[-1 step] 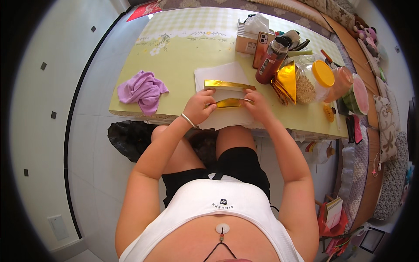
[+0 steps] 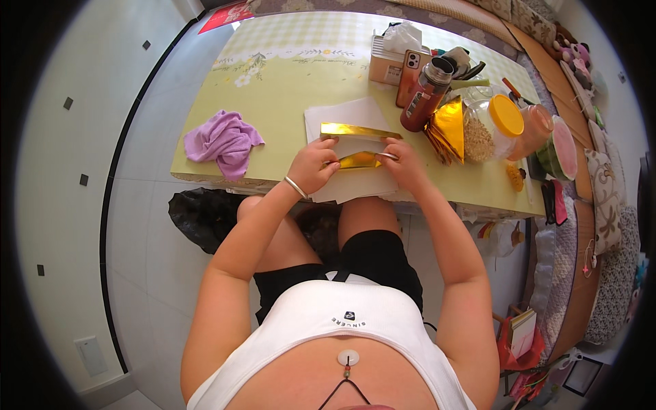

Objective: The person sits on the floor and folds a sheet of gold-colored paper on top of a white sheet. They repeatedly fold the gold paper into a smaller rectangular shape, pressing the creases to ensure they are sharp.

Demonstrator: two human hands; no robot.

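Observation:
My left hand (image 2: 315, 165) and my right hand (image 2: 404, 164) grip the two ends of a folded piece of gold foil paper (image 2: 359, 130), fingers closed on it. One flat shiny strip of it lies along the far side, and a second, bowed gold strip is nearer me between the thumbs. Whether the strips join under my fingers is hidden. Beneath the foil, white paper sheets (image 2: 361, 109) lie on the table. A bracelet circles my left wrist. To the right of my right hand, more gold foil sheets (image 2: 447, 128) stand in a fanned stack.
A purple cloth (image 2: 223, 143) lies crumpled at the table's left. On the right stand a dark red thermos (image 2: 425, 97), a phone (image 2: 410, 76), a tissue box (image 2: 386, 63), a yellow-lidded jar (image 2: 482, 133) and a cut watermelon (image 2: 563, 147). The table's near edge (image 2: 471, 206) runs above my knees.

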